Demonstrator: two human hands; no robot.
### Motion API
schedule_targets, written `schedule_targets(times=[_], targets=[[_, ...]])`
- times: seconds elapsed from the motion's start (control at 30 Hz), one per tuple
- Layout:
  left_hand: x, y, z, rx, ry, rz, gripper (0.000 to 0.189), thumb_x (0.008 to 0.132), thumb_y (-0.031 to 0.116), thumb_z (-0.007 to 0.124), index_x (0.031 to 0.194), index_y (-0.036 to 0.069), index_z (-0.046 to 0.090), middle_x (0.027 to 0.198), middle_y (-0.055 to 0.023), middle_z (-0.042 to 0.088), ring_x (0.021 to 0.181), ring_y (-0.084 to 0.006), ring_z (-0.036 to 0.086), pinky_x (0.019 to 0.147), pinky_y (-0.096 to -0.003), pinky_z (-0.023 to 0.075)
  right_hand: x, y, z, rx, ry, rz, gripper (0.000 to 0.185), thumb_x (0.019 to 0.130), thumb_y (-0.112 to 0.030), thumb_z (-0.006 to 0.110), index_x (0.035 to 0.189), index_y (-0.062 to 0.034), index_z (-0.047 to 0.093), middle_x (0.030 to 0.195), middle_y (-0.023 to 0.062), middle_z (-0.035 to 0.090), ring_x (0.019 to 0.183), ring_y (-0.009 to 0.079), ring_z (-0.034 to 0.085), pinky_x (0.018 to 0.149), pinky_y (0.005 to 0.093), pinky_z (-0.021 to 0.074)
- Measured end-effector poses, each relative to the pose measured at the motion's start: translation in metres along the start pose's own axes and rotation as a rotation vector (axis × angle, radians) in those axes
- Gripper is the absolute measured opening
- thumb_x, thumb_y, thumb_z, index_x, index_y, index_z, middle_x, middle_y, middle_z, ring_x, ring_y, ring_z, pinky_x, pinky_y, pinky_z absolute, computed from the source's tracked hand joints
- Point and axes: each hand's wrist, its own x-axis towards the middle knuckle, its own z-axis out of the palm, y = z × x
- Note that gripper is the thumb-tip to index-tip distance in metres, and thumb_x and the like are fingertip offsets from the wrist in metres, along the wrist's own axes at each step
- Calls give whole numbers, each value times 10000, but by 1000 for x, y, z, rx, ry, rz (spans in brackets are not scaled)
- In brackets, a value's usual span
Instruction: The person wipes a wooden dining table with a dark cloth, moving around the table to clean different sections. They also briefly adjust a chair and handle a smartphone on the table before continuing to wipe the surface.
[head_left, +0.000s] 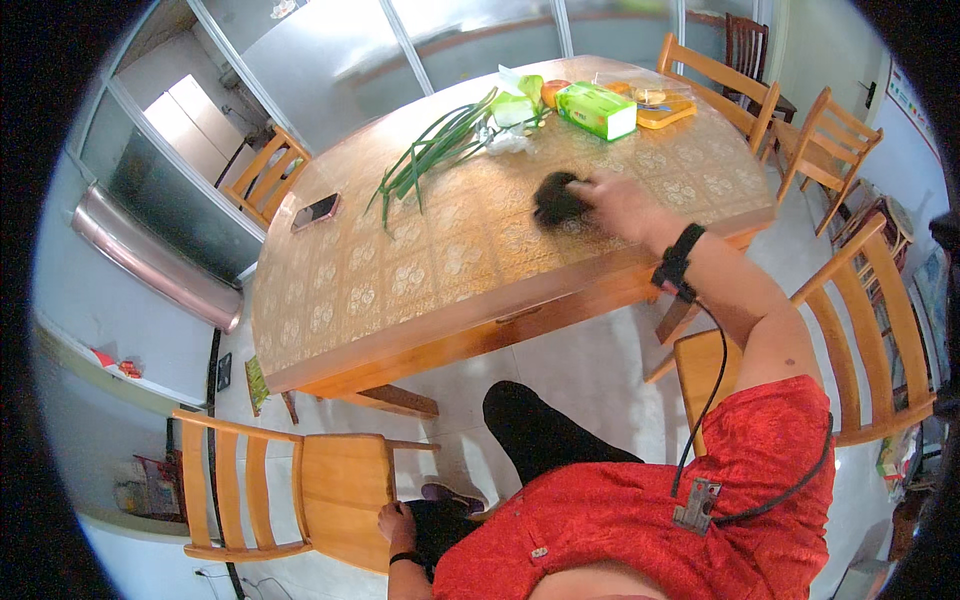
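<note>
My right hand (611, 201) is at the near right part of the table top, its fingers on a dark, fuzzy-looking bundle (559, 199). That bundle is blurred, so I cannot tell its exact kind; it seems to lie on the patterned tablecloth (409, 281). A black band with a cable circles my right wrist. Low in the view, my left hand (397, 523) rests by the edge of a wooden chair seat (349, 495), beside my dark-trousered leg. Its fingers are curled and partly hidden.
Long green scallions (435, 154) lie beyond my right hand, beside a crumpled plastic bag (512, 140), a green tissue pack (596, 111), a reddish fruit (553, 91) and an orange tray (667, 111). A smartphone (316, 211) lies at the left. Another wooden chair (862, 337) stands at my right.
</note>
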Motion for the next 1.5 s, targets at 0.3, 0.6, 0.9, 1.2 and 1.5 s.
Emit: schedule_targets(times=[0.3,0.6,0.9,1.2,1.5], targets=[[7,4,7,40,-101,-89,293,919,356,610,1044,121,733,1085,-134,701,1065,-360,628,919,-513,494,-58,216,-77,-312,-273,777,287,906,-78,487,1113,-33,681,1107,241,692,1029,400,669,880,497,529],[18,21,4,54,-107,-24,263,901,328,625,1013,114,727,1030,-132,676,1053,-367,613,884,-543,486,-62,164,-102,-238,-523,395,339,858,-160,652,1164,-18,625,1013,234,695,976,393,671,812,511,528],[33,27,14,19,-217,-19,327,892,344,647,1074,73,671,1086,-190,645,1106,-410,569,936,-567,449,-44,276,-61,-390,-253,555,232,896,-72,505,1061,10,646,1036,280,681,989,449,664,826,532,543],[20,51,-35,-90,-196,-307,543,847,429,688,1262,82,636,1285,-199,592,1226,-405,539,1013,-510,479,-54,389,-29,-365,-168,753,213,941,-136,560,951,29,694,1018,297,692,966,462,665,821,539,537],[44,69,-58,-83,-290,-284,523,882,456,632,1223,60,664,1282,-170,612,1241,-344,549,1027,-473,467,-72,393,-27,-678,-603,652,241,835,-124,629,928,85,708,1041,330,675,1009,469,661,831,496,553]])
